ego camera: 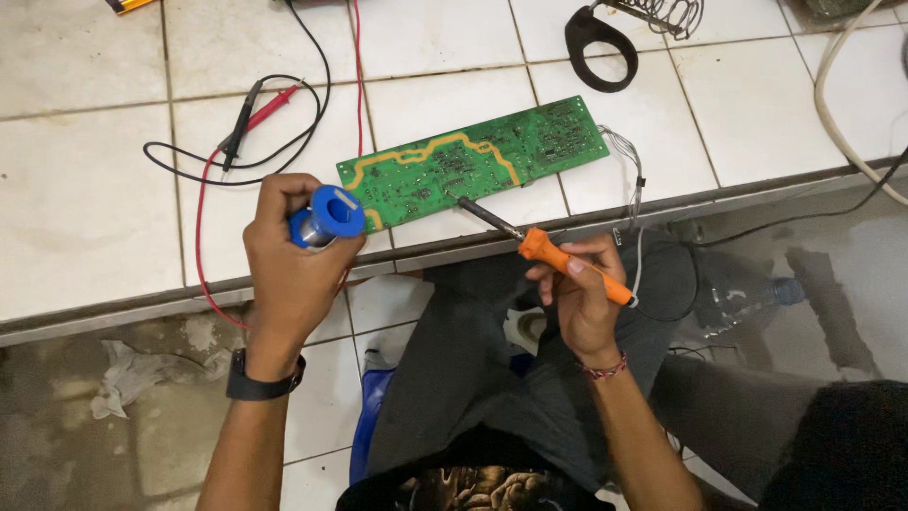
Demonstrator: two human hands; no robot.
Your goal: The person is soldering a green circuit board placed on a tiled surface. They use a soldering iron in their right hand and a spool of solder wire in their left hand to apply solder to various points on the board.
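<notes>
Orange-handled soldering iron (567, 263) sits clasped in the right hand (582, 293), its tip touching the long green circuit board (478, 161) on the white tiled floor (85, 199). Left hand (284, 255) closes around a blue solder spool (329, 216), left of the board.

Up on the white tiled ledge (85, 203) we've got a pair of multimeter probes (255, 112), one black and one red, with their leads (200, 237) looping around and the red one trailing down over the edge. Further back there's a black soldering iron stand (605, 43) with its wire coil holder (only partly in view). A thick beige cable (842, 123) runs along the right side. Down on the grubby floor we can see a crumpled rag (128, 377) on the left and a clear plastic bottle (747, 295) lying on the right
</notes>
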